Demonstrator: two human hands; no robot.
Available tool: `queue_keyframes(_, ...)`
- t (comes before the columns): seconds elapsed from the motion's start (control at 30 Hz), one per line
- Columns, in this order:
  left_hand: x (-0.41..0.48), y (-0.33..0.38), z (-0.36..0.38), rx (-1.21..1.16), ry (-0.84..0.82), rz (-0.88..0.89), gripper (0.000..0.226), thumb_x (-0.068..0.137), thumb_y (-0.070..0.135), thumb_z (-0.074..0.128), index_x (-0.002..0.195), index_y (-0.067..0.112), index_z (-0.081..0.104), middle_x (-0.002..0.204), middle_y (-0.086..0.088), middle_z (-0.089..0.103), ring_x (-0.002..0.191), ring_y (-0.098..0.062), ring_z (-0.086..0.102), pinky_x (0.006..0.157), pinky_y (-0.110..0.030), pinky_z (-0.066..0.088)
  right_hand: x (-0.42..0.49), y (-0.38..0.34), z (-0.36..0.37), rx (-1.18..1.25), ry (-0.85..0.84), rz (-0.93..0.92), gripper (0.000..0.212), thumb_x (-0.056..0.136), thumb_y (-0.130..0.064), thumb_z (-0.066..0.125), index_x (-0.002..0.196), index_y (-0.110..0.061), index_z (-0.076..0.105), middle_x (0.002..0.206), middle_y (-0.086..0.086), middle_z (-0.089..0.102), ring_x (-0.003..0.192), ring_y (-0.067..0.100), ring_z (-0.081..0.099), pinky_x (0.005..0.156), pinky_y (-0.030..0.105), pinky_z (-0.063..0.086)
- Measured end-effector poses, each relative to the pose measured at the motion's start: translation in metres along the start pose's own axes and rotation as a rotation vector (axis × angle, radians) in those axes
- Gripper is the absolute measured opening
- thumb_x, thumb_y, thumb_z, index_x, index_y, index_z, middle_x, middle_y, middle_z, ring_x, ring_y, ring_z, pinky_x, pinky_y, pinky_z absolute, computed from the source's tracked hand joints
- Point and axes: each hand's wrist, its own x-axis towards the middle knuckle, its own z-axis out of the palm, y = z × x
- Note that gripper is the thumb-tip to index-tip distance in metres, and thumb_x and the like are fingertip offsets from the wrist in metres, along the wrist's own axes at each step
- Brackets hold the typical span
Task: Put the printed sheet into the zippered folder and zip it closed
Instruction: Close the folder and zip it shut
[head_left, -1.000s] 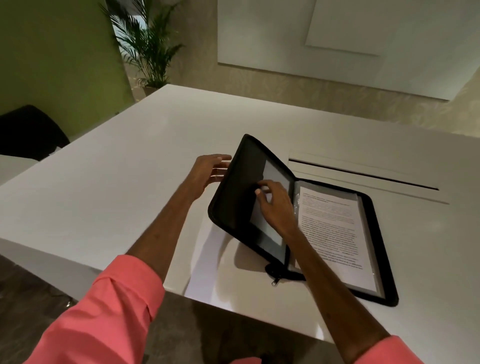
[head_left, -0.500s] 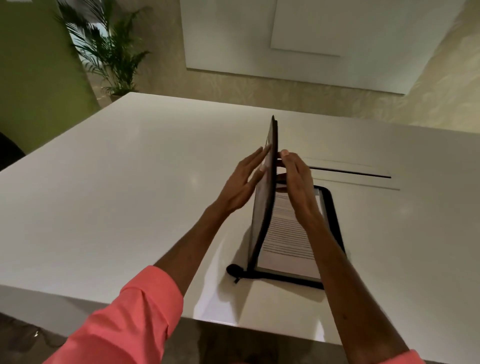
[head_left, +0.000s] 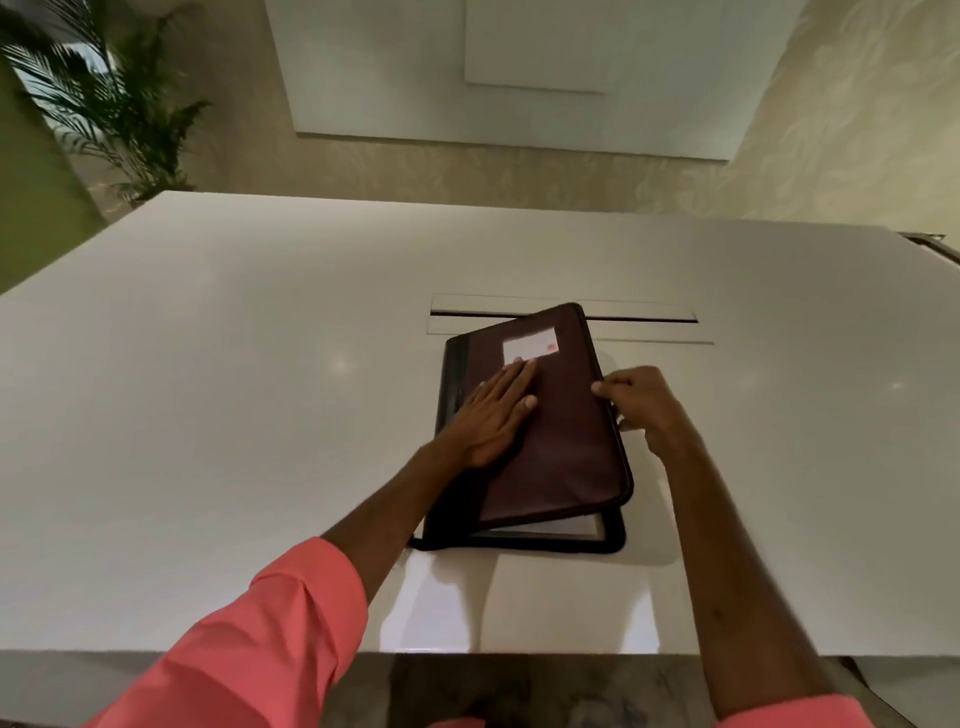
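Note:
The dark brown zippered folder (head_left: 561, 431) lies on the white table (head_left: 208, 415), its cover folded down but slightly askew over the black-edged lower half. A strip of the printed sheet (head_left: 550, 527) shows in the gap at the near edge. My left hand (head_left: 493, 410) rests flat on the cover, fingers together, touching a white label (head_left: 530, 345). My right hand (head_left: 641, 402) is at the folder's right edge, fingers curled against the cover's rim. The zipper pull is hidden.
A long cable slot (head_left: 566, 317) is set into the table just behind the folder. A potted palm (head_left: 104, 104) stands at the far left. The table's near edge (head_left: 467, 652) lies close below the folder.
The cover went from half-raised, through upright, to folded down over the sheet. My left hand moved from behind the cover to flat on top; my right hand shifted to the right edge.

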Motion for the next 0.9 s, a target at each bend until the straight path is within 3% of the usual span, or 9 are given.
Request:
queue_keyframes(0.13, -0.006, -0.006, 0.012, 0.107, -0.043, -0.074, 0.066, 0.117, 0.053, 0.017, 0.175, 0.03, -0.005, 0.184, 0.005, -0.007, 0.171, -0.014, -0.005, 0.14, -0.049, 0.004, 0.004, 0.036, 0.016, -0.031, 0.098, 0.084, 0.021, 0.095, -0.017, 0.075, 0.115, -0.011, 0.078, 0.103, 0.013, 0.077, 0.089, 0.029, 0.074, 0.081, 0.044, 0.065)
queue_keyframes(0.3, -0.015, -0.012, 0.018, 0.197, -0.048, -0.16, 0.068, 0.118, 0.051, 0.019, 0.175, 0.021, -0.002, 0.184, 0.001, -0.007, 0.171, -0.016, -0.007, 0.14, -0.045, 0.002, -0.006, 0.054, 0.038, -0.194, 0.203, -0.013, 0.037, 0.099, -0.015, 0.066, 0.135, -0.012, 0.066, 0.115, 0.016, 0.077, 0.098, 0.033, 0.073, 0.085, 0.039, 0.058)
queue_keyframes(0.43, -0.025, -0.012, 0.026, 0.26, -0.026, -0.196, 0.067, 0.118, 0.048, 0.019, 0.175, 0.018, 0.0, 0.184, -0.001, -0.005, 0.171, -0.017, -0.008, 0.14, -0.042, -0.001, -0.014, 0.064, 0.053, -0.266, 0.248, -0.091, 0.041, 0.103, -0.006, 0.059, 0.143, -0.013, 0.06, 0.128, 0.018, 0.068, 0.11, 0.038, 0.07, 0.087, 0.044, 0.057)
queue_keyframes(0.6, -0.035, -0.007, 0.032, 0.307, -0.003, -0.228, 0.066, 0.119, 0.047, 0.02, 0.175, 0.017, 0.003, 0.184, 0.0, -0.003, 0.171, -0.017, -0.007, 0.14, -0.041, -0.001, -0.015, 0.073, 0.058, -0.315, 0.255, -0.12, 0.037, 0.107, -0.01, 0.055, 0.143, -0.013, 0.06, 0.13, 0.016, 0.06, 0.113, 0.038, 0.066, 0.089, 0.046, 0.057)
queue_keyframes(0.73, -0.044, -0.004, 0.034, 0.309, 0.005, -0.244, 0.066, 0.119, 0.046, 0.021, 0.175, 0.017, 0.005, 0.184, 0.0, -0.001, 0.171, -0.017, -0.006, 0.14, -0.042, 0.0, -0.025, 0.079, 0.069, -0.587, 0.248, -0.211, 0.039, 0.109, -0.024, 0.054, 0.146, -0.014, 0.058, 0.147, 0.014, 0.049, 0.134, 0.034, 0.05, 0.106, 0.053, 0.046)
queue_keyframes(0.83, -0.055, -0.001, 0.033, 0.292, -0.006, -0.232, 0.065, 0.119, 0.044, 0.023, 0.175, 0.017, 0.006, 0.184, 0.0, 0.0, 0.171, -0.017, -0.005, 0.14, -0.041, 0.001, -0.036, 0.079, 0.082, -0.712, 0.152, -0.231, 0.055, 0.112, -0.039, 0.042, 0.162, -0.014, 0.04, 0.17, 0.013, 0.032, 0.156, 0.033, 0.034, 0.125, 0.058, 0.03)
queue_keyframes(0.9, -0.066, -0.002, 0.031, 0.283, 0.018, -0.197, 0.062, 0.12, 0.041, 0.026, 0.175, 0.017, 0.013, 0.184, -0.001, 0.007, 0.171, -0.017, -0.003, 0.14, -0.04, 0.003, -0.043, 0.078, 0.088, -0.724, 0.13, -0.249, 0.061, 0.113, -0.044, 0.034, 0.166, -0.014, 0.032, 0.176, 0.012, 0.025, 0.163, 0.031, 0.024, 0.13, 0.06, 0.019)
